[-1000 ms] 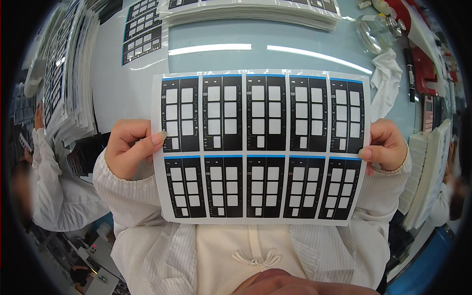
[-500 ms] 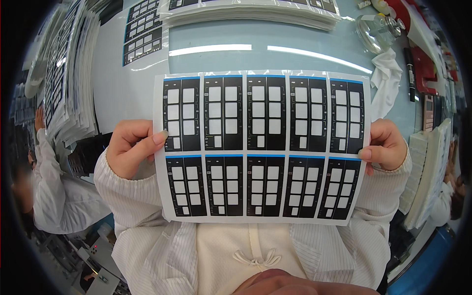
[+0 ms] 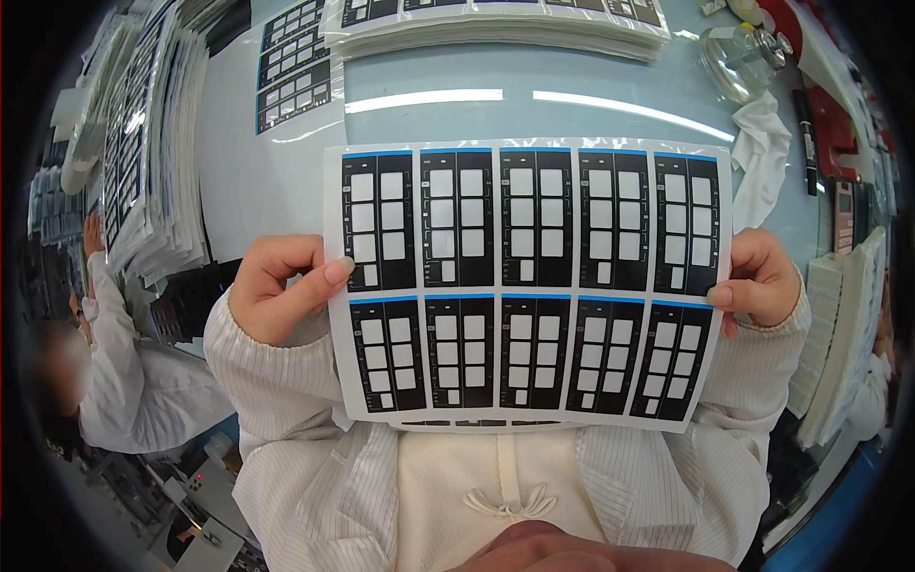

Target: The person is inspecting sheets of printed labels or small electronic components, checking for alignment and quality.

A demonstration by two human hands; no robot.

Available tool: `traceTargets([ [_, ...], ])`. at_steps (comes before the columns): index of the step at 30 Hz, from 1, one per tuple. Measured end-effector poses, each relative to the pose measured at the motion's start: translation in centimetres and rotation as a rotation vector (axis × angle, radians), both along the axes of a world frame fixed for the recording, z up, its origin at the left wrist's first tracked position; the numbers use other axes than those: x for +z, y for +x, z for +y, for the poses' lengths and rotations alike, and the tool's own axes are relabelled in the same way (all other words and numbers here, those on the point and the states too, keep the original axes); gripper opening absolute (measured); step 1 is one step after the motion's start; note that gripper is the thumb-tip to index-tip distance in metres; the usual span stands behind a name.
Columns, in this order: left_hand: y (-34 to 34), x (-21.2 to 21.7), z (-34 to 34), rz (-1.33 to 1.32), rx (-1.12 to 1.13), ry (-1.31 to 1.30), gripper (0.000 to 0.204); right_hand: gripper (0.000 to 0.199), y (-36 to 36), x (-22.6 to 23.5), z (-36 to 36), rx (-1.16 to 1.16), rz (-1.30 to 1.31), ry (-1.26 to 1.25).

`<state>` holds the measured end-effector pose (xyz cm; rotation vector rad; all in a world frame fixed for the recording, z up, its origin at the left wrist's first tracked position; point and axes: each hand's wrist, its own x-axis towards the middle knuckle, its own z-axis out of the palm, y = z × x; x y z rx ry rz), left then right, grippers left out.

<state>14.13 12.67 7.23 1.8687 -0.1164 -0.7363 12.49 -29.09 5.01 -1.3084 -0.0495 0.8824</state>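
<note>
We hold a white sheet (image 3: 529, 286) of ten black panels up before our chest, our left hand (image 3: 276, 300) gripping its left edge with the thumb laid on the front, our right hand (image 3: 758, 281) clasping its right edge, fingers (image 3: 721, 296) curled around it. Beyond the sheet lies the pale blue tabletop (image 3: 286, 191), with a white cloth (image 3: 767, 157) to the right. Farther off, stacks of like sheets (image 3: 496, 24) line the far edge and a leaning pile (image 3: 152, 162) stands at left.

sheet (image 3: 529, 286) between hands, stacks (image 3: 496, 24) behind
</note>
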Motion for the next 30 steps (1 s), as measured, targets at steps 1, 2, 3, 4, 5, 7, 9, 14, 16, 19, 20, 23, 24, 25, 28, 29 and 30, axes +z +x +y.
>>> traceTargets([
  [1, -0.03, -0.02, -0.17, 0.008, 0.01, -0.011, 0.03, 0.012, 0.09, -0.06, -0.01, 0.011, -0.012, 0.014],
  [2, -0.02, -0.11, -0.13, 0.007, 0.016, -0.011, 0.03, 0.012, 0.12, -0.08, -0.03, 0.017, -0.014, 0.013],
  [3, 0.06, -0.21, -0.04, -0.003, -0.007, -0.003, 0.028, 0.012, 0.06, -0.08, -0.05, 0.006, -0.01, 0.004],
  [4, 0.14, -0.24, 0.04, -0.013, -0.028, 0.008, 0.026, 0.012, 0.0, -0.07, -0.07, -0.005, -0.005, -0.003],
  [5, 0.23, -0.25, 0.03, -0.014, -0.02, 0.009, 0.026, 0.012, -0.02, -0.1, -0.09, 0.003, -0.007, -0.001],
  [7, 0.32, -0.16, -0.03, 0.011, -0.026, -0.006, 0.024, 0.012, -0.07, -0.28, -0.13, -0.018, -0.039, 0.063],
  [9, 0.1, -0.4, 0.12, 0.001, -0.005, 0.008, 0.028, 0.014, -0.15, -0.39, -0.09, -0.015, -0.061, 0.065],
  [14, -0.11, -0.48, 0.08, 0.083, 0.067, -0.054, 0.036, 0.018, -0.18, -0.48, -0.3, -0.059, -0.053, 0.068],
  [16, -0.01, -0.54, 0.19, 0.108, 0.072, -0.055, 0.035, 0.018, -0.21, -0.43, -0.35, -0.074, -0.04, 0.072],
  [19, 0.06, -0.61, 0.29, 0.141, 0.086, -0.102, 0.033, 0.019, -0.22, -0.37, -0.46, -0.072, -0.043, 0.048],
  [20, 0.08, -0.53, 0.29, 0.157, 0.094, -0.102, 0.032, 0.019, -0.22, -0.41, -0.47, -0.074, -0.045, 0.06],
  [23, 0.14, -0.65, 0.43, 0.188, 0.104, -0.129, 0.03, 0.018, -0.21, -0.38, -0.46, -0.076, -0.046, 0.074],
  [24, 0.13, -0.7, 0.46, 0.201, 0.107, -0.154, 0.03, 0.018, -0.19, -0.35, -0.44, -0.075, -0.044, 0.079],
  [25, 0.1, -0.68, 0.4, 0.201, 0.106, -0.155, 0.03, 0.018, -0.18, -0.33, -0.38, -0.076, -0.044, 0.078],
  [28, 0.01, -0.6, 0.24, 0.213, 0.162, -0.157, 0.028, 0.018, -0.19, -0.3, -0.26, -0.079, -0.06, 0.071],
  [29, 0.03, -0.63, 0.23, 0.208, 0.172, -0.148, 0.028, 0.018, -0.21, -0.3, -0.29, -0.077, -0.052, 0.061],
  [30, 0.06, -0.66, 0.22, 0.203, 0.181, -0.14, 0.028, 0.018, -0.22, -0.31, -0.33, -0.075, -0.044, 0.051],
])
